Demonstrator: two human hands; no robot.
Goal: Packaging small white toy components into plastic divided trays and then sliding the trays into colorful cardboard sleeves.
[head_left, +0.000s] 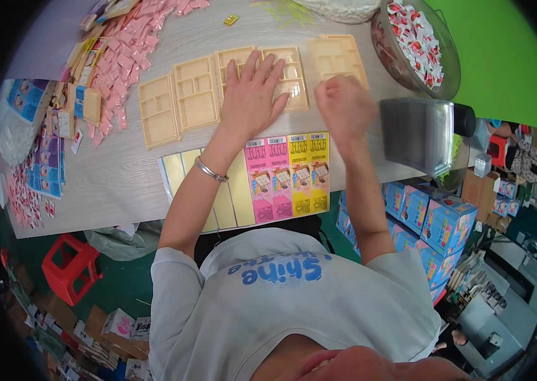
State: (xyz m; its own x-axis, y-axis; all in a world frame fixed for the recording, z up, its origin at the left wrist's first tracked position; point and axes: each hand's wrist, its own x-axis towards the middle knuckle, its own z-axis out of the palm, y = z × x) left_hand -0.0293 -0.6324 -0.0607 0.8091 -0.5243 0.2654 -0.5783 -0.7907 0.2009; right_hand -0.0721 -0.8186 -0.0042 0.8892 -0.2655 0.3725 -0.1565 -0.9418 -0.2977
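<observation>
My left hand (251,89) lies palm down with its fingers spread across two beige compartment trays, the middle tray (235,56) and the one right of it (294,79). Two more trays stand to its left, a near one (195,92) and an outer one (157,113). My right hand (346,109) is closed and slightly blurred, at the near edge of the rightmost tray (335,54); whatever its fingers may hold is hidden. Below the hands lies a sheet of pink and yellow printed labels (291,174), its left part showing bare yellow strips.
Pink sachets (119,57) are heaped at the left. A bowl (386,54) of red-and-white packets and a dark clear bin (413,133) stand right. A small yellow packet (231,20) lies at the back. Blue cartons (449,225) and a red stool (68,270) flank the table below.
</observation>
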